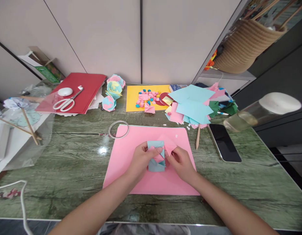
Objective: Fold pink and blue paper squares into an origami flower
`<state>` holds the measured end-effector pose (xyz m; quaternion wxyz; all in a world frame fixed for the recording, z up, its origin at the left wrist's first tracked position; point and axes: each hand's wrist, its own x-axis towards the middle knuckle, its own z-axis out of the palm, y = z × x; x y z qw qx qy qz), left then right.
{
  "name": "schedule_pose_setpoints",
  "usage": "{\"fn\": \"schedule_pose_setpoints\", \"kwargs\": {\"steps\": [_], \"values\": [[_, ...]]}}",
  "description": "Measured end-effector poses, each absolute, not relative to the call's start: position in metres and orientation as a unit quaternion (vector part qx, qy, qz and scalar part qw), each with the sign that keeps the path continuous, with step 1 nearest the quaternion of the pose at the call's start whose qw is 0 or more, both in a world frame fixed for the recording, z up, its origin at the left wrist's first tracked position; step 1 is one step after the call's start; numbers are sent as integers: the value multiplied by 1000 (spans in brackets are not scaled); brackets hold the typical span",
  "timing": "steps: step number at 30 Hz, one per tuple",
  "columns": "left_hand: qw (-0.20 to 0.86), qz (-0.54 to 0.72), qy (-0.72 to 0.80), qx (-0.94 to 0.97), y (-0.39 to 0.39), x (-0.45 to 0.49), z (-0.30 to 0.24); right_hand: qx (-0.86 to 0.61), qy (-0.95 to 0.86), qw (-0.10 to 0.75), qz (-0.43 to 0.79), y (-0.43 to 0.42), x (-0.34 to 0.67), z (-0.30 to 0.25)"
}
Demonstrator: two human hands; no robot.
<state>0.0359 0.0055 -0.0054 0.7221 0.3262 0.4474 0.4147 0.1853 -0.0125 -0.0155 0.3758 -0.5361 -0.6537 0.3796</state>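
Note:
Over a pink paper sheet (131, 179), my left hand (140, 159) pinches a blue-and-pink folded paper piece (156, 166), thumb on its front. My right hand (182, 162) grips a pink folded paper flap (169, 144) at the piece's right side, fingertips closed on it. Whether the pink flap is joined to the blue part I cannot tell. The fingers behind the paper are hidden. A silver ring-shaped bangle (109, 130) lies at the sheet's upper left corner.
Behind the sheet are a yellow sheet (131, 98) with small folded pieces, folded paper balls (114, 89) and stacked blue paper (192, 98). Scissors (65, 104) rest on red paper (89, 85). A wooden stick (198, 138), phone (224, 143) and bottle (249, 116) stand or lie right.

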Motion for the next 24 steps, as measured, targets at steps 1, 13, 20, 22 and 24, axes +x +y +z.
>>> {"fn": "schedule_pose_setpoints", "kwargs": {"steps": [1,13,20,22,24], "values": [[720,413,449,332,5,36,-6,-528,-648,381,394,-13,185,-15],[707,351,444,423,16,25,-2,-488,-647,359,463,-7,186,-9],[652,384,476,448,17,28,-5,-478,-608,391,499,-3,186,-11],[630,402,479,460,16,30,-6,-484,-603,398,494,-3,185,-12],[611,412,484,472,15,31,-8,-487,-602,399,492,-3,185,-14]]}}
